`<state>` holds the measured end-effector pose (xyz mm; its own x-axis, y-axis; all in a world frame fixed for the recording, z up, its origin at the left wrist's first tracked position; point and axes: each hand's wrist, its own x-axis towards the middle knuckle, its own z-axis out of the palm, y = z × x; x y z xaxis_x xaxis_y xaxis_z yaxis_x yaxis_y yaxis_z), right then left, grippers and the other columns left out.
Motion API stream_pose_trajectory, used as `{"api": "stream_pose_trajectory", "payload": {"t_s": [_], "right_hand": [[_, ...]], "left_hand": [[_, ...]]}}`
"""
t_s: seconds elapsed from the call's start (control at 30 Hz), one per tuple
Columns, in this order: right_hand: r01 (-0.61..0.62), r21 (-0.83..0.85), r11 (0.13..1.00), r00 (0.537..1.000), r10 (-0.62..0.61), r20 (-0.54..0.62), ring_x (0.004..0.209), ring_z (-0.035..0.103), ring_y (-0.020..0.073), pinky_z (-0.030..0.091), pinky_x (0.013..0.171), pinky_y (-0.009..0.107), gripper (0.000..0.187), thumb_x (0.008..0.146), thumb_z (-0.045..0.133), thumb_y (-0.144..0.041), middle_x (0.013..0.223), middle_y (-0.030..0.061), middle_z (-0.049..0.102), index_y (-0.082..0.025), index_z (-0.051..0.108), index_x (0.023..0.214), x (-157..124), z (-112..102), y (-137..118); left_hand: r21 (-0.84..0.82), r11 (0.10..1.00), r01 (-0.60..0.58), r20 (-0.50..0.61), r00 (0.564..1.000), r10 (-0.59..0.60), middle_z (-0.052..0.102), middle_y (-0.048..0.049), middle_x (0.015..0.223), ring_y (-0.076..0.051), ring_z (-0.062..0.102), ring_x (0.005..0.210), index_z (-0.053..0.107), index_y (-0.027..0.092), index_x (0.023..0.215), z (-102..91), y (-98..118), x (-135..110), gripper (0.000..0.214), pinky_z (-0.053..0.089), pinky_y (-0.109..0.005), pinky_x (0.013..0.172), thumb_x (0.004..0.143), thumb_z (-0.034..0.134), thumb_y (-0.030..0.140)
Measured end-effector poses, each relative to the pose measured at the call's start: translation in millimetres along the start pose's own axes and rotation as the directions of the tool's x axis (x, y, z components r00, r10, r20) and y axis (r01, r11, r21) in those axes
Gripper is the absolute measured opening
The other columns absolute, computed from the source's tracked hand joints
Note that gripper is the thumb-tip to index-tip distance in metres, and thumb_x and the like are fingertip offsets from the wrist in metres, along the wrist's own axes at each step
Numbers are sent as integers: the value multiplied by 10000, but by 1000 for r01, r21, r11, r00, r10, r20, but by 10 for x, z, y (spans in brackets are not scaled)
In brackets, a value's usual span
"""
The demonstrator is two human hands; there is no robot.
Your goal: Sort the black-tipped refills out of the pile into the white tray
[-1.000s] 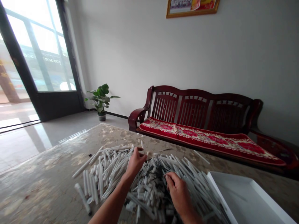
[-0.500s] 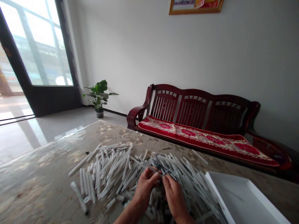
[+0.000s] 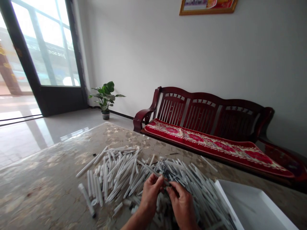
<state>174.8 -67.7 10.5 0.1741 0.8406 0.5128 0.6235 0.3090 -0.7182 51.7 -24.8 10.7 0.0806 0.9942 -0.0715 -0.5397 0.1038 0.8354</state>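
My left hand (image 3: 151, 191) is closed on a slim whitish tube (image 3: 150, 170), which looks like a pen barrel and slants up to the left. Close beside it, my right hand (image 3: 181, 199) has its thumb and fingers pinched together near the tube's lower end. What those fingers grip is too small and dark to make out. Around both hands lie many loose pieces: a heap of white tubes (image 3: 120, 172) to the left, a heap of greyish translucent tubes (image 3: 203, 188) to the right, and thin dark pieces (image 3: 165, 169) just beyond my fingertips.
A white shallow box (image 3: 254, 201) stands at the right on the table, whose patterned cover (image 3: 55, 188) shows at the left. A capped thicker tube (image 3: 86, 199) lies at the near left. Past the table are a red wooden bench (image 3: 196, 108) and a potted plant (image 3: 105, 99).
My right hand's fingers have bent in more tightly near the tube's end. My left hand keeps hold of the tube. The whole view has shifted slightly, with things appearing further right.
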Motion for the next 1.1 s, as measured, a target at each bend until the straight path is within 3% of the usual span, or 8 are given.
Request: {"api": "stream_pose_trajectory", "payload": {"t_s": [0.1, 0.17, 0.4, 0.6, 0.7, 0.8, 0.97, 1.1], "right_hand": [[-165, 60, 984, 983, 159, 92, 516, 626, 170, 495, 482, 228, 546, 965, 409, -609, 596, 28, 681, -213, 738, 782, 0, 18, -40], [-197, 83, 977, 977, 189, 96, 488, 601, 169, 476, 453, 232, 593, 957, 380, -645, 555, 22, 650, -216, 718, 727, 2, 28, -40], [-60, 72, 996, 998, 60, 0, 778, 737, 219, 575, 718, 255, 410, 913, 547, -568, 870, 88, 783, -232, 781, 901, 29, -29, 62], [-250, 130, 959, 966, 237, 106, 580, 663, 192, 537, 523, 248, 530, 942, 441, -624, 684, 47, 717, -205, 761, 887, 49, -49, -7], [-284, 154, 946, 955, 266, 127, 484, 599, 180, 482, 426, 246, 587, 944, 390, -652, 583, 31, 654, -203, 734, 787, 51, -39, -31], [-212, 105, 972, 974, 202, 101, 503, 618, 185, 504, 474, 252, 521, 920, 465, -632, 590, 34, 670, -217, 727, 743, 56, -45, -5], [-124, 97, 988, 992, 120, 43, 786, 726, 232, 572, 717, 279, 386, 884, 580, -571, 873, 80, 776, -227, 755, 911, 56, -58, 18], [-202, 118, 972, 976, 191, 103, 646, 674, 198, 543, 586, 253, 474, 935, 468, -600, 722, 43, 722, -215, 734, 857, 54, -48, -13]], "left_hand": [[-11, 1000, 8, 6, 1000, -8, 642, -1, 628, -102, 521, 548, 684, 145, 715, 4, -13, 3, 435, 412, -205, 509, 606, 859, 528], [-29, 1000, 10, 10, 1000, -10, 646, -5, 629, -103, 525, 546, 690, 143, 717, 7, -32, 9, 442, 422, -210, 512, 597, 865, 531], [-79, 995, 52, -3, 999, -53, 679, -18, 644, -118, 573, 572, 693, 146, 719, 11, -68, -1, 461, 432, -207, 513, 534, 901, 514], [-76, 997, 33, 16, 999, -32, 699, -30, 679, -122, 578, 582, 708, 141, 746, 3, -54, -1, 423, 439, -208, 511, 570, 893, 478], [-77, 997, 32, 18, 999, -30, 693, -24, 660, -114, 559, 557, 709, 141, 740, 16, -59, -6, 418, 434, -208, 503, 565, 895, 472], [-78, 996, 38, 4, 999, -38, 704, -32, 678, -116, 563, 559, 706, 142, 731, 28, -60, -17, 429, 439, -213, 507, 551, 896, 482], [-79, 996, 38, -29, 999, -41, 685, -27, 660, -131, 576, 570, 699, 145, 720, 32, -30, -14, 453, 438, -218, 499, 517, 902, 495], [-69, 997, 19, -21, 1000, -21, 693, -32, 670, -125, 566, 560, 706, 143, 730, 28, -25, -3, 436, 445, -221, 504, 542, 895, 488]]}}
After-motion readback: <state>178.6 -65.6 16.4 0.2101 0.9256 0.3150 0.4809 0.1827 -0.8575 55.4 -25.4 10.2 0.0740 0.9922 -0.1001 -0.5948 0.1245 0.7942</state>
